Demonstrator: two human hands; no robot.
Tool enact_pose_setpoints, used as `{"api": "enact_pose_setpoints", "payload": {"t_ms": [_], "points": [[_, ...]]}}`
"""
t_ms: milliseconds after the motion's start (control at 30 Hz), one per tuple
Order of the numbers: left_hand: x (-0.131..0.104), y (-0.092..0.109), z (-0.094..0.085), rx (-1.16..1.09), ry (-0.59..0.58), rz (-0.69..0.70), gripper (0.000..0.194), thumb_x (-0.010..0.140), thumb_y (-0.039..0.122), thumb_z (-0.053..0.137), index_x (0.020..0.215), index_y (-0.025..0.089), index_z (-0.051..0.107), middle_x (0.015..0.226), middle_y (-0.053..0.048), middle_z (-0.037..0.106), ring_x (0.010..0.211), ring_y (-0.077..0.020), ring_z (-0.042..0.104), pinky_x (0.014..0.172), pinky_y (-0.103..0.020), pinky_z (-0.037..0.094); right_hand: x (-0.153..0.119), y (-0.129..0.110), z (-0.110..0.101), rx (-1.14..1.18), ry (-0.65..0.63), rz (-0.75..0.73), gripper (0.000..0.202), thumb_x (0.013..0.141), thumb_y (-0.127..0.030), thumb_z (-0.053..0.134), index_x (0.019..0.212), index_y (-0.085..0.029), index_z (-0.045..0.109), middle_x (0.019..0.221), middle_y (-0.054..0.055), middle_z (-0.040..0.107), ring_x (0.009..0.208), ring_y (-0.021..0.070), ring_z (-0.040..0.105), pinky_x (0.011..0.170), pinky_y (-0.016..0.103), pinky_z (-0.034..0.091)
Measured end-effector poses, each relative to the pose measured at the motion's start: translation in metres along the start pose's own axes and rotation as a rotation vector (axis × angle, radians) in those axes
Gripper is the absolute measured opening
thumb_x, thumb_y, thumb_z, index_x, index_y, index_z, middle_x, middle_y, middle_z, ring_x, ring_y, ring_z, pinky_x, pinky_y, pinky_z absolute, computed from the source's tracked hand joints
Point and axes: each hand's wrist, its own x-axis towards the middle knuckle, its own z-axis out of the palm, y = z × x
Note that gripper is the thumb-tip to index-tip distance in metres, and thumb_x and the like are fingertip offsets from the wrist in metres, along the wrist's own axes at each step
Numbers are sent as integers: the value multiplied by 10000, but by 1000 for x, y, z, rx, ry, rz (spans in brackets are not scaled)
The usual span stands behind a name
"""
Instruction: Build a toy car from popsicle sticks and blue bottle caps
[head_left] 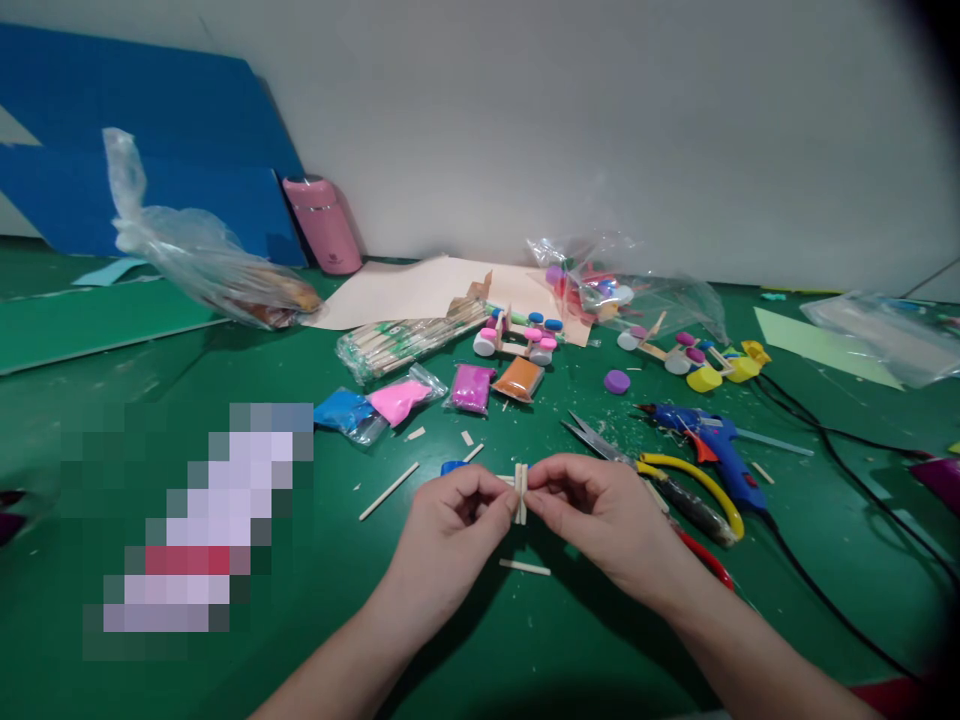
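Two short wooden sticks point(520, 488) stand side by side, nearly touching, between my hands. My left hand point(459, 525) pinches them from the left with thumb and forefinger. From the other side, my right hand point(592, 510) grips them in its fingertips. Another pale stick runs crosswise behind my left fingers, partly hidden. A blue round piece point(452, 467) peeks out beyond my left hand. Below the hands, a loose stick point(525, 567) lies on the green table point(480, 650); a longer stick point(388, 491) rests to the left.
Scissors point(596, 437), yellow-handled pliers point(694, 500) and a blue glue gun point(709, 445) with its cord lie right. Farther back are clay packets point(471, 388), bagged sticks point(412, 342), small wheeled stick models point(517, 338) and a pink bottle point(324, 225). A pixelated patch covers the left.
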Motion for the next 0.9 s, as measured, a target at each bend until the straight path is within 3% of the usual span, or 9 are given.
{"api": "enact_pose_setpoints", "payload": {"t_ms": [467,633,900], "points": [[-1,0,-1,-62,7,-38,165,701,266,586,596,140,564,564,31,497,550,-90,409,526,-205,313,1,1,2,30,6,5,94,762,-207,560,811,-156,621,672,-6,589,599,98,508,538,188,409],[-1,0,-2,-247,-20,-91,152,695,241,614,595,134,572,551,34,507,531,-74,387,516,-195,301,1,0,-1,46,0,10,124,780,-251,549,818,-161,625,682,-2,592,613,107,503,553,199,411],[-2,-3,-3,-636,-189,-249,152,675,222,678,622,129,571,565,29,523,550,-60,438,535,-171,325,-1,2,-1,282,-7,73,190,750,-331,602,850,-176,647,702,-6,581,634,107,490,594,213,412]]}}
